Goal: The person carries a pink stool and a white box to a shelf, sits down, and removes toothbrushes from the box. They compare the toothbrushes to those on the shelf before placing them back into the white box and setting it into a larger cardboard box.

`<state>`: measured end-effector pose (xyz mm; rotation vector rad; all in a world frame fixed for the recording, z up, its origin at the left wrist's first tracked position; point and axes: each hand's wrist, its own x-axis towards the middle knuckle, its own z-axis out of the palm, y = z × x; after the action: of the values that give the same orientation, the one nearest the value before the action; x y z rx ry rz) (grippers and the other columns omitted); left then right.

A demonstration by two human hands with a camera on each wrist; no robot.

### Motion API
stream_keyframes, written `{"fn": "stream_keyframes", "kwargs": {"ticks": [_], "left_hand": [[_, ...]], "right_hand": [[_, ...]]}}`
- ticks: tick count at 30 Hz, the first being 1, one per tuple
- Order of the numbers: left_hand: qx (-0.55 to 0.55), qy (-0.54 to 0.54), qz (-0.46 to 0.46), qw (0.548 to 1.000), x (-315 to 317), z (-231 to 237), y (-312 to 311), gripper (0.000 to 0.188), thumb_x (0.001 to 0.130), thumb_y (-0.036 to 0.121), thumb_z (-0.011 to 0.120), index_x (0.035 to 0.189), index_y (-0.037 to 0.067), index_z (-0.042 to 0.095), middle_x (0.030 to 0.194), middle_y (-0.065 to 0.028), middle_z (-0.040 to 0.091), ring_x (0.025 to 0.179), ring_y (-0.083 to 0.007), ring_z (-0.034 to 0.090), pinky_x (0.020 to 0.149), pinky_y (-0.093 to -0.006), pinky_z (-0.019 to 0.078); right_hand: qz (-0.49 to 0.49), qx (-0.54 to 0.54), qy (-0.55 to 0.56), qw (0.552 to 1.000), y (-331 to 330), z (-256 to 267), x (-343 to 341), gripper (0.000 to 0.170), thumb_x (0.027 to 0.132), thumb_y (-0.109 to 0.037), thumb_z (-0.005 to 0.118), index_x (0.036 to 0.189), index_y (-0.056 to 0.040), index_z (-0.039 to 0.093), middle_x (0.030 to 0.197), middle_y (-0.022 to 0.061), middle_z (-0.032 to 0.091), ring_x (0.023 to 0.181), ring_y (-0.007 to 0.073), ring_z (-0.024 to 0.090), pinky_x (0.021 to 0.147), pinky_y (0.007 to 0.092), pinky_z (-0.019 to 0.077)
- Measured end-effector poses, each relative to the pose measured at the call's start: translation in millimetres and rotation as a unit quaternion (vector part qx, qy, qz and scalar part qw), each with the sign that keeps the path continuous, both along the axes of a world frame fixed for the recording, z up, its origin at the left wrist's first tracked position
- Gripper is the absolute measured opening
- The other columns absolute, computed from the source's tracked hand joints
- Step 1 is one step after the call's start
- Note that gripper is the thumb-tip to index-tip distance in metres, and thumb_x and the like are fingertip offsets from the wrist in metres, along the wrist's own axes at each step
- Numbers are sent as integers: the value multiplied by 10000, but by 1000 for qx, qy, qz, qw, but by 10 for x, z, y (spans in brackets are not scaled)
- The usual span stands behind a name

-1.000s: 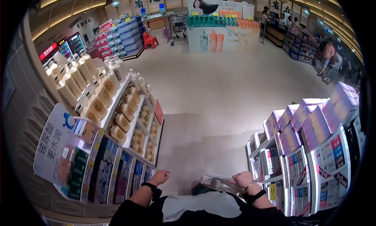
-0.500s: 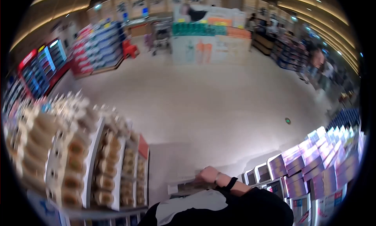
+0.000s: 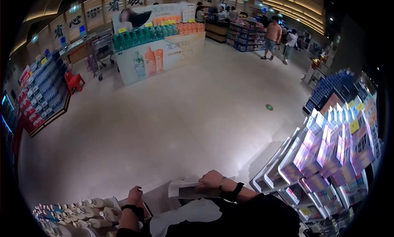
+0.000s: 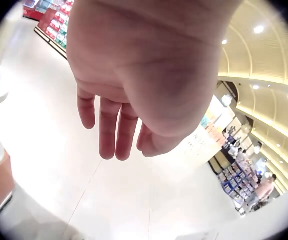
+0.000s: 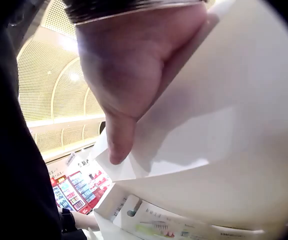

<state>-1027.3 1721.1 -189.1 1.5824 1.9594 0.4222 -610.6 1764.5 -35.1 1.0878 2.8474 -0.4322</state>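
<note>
My right hand (image 3: 212, 180) grips the rim of an open white box (image 3: 175, 190) held in front of my body. In the right wrist view, the thumb of that hand (image 5: 126, 75) lies against a large white panel (image 5: 214, 115); the other fingers are mostly hidden. Printed packages (image 5: 159, 222) lie inside the box. Off to the left, my left hand (image 3: 134, 195) hangs above the end of a bottle shelf, touching nothing visible. Its fingers are loosely bent and hold nothing in the left wrist view (image 4: 139, 70).
Bottles (image 3: 88, 212) fill the lower left corner. A shelf of shiny boxes (image 3: 324, 150) stands close on the right. Across the floor (image 3: 164, 126) are a promotional counter (image 3: 164, 52), a red stool (image 3: 74, 81), a cart (image 3: 102, 50) and two people (image 3: 273, 35) walking.
The head view has turned right, so the counter and stool shift left and the bottle shelf drops to the corner. My left hand is back in the head view; the right keeps its hold.
</note>
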Motion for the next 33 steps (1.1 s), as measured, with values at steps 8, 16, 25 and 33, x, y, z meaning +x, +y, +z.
{"fn": "stream_keyframes", "kwargs": {"ticks": [8, 16, 25, 33], "left_hand": [[-195, 29, 53, 979, -1233, -632, 503, 279, 706, 248, 544, 925, 86, 603, 884, -140, 614, 846, -280, 579, 749, -354, 461], [-233, -162, 244, 927, -2117, -1101, 428, 282, 719, 312, 536, 885, 106, 632, 861, -131, 618, 820, -258, 583, 721, -348, 449], [-306, -10, 104, 946, -4636, -2052, 1991, 375, 731, 400, 465, 877, 103, 640, 938, -132, 607, 918, -281, 559, 802, -357, 436], [-170, -17, 204, 964, -7045, -488, 4414, 291, 733, 256, 519, 974, 106, 584, 870, -141, 615, 867, -285, 573, 784, -352, 454]], "right_hand": [[158, -83, -60, 982, 2131, 219, -1719, 354, 787, -436, 470, 663, -116, 558, 612, 80, 570, 603, 282, 569, 527, 375, 439], [396, 8, -34, 918, 3960, -131, -4289, 376, 777, -457, 476, 630, -116, 539, 584, 100, 551, 568, 294, 554, 481, 381, 427], [298, -36, -15, 954, 5377, 12, -6363, 413, 772, -497, 478, 608, -122, 537, 581, 93, 550, 562, 303, 545, 487, 380, 422], [204, -19, -19, 979, 6872, -123, -7649, 453, 790, -523, 420, 631, -118, 548, 609, 96, 565, 576, 298, 557, 509, 391, 432]]}}
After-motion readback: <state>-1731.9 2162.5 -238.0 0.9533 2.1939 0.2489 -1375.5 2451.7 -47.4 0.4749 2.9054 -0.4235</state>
